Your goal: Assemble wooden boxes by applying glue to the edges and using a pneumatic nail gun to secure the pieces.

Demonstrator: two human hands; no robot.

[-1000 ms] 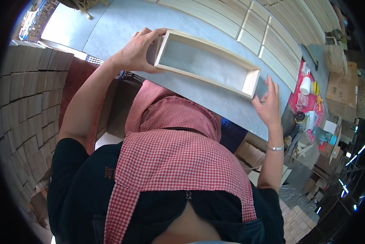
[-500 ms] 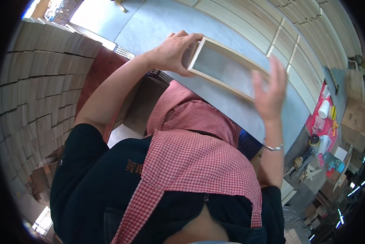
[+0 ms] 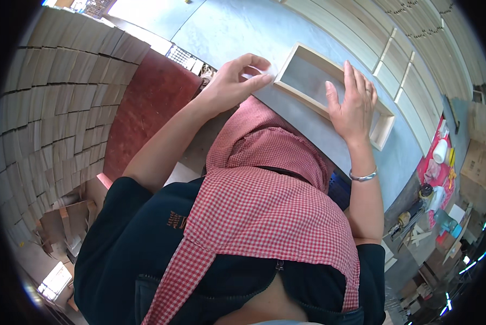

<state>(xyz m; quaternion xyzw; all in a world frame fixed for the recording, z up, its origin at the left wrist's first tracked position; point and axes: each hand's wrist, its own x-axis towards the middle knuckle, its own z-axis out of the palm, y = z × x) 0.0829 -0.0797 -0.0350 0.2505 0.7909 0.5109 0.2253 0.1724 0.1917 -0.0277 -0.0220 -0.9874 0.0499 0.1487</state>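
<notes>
Head view, the only one. Wooden frame runs from 1 to half past 2, by the near edge of your grey table; flat down or tilted, can't tell. Your left hand is at 12, fingers loosely curled, off the frame's left end (pale blur at the fingertips, can't tell if it's something pinched). Your right hand is at 2, fingers up and spread, gripping nothing, over the frame; contact unclear.

Risk, my guess: neither hand visibly clamps the frame, so a bump from your right palm could swing it or tip it over the edge onto your apron.

Around: wood strips at half past 1, beyond the far side; shoving that way would probably scuff them. Stacked blocks at 10, red board between them and your left forearm, white roll at 3.
</notes>
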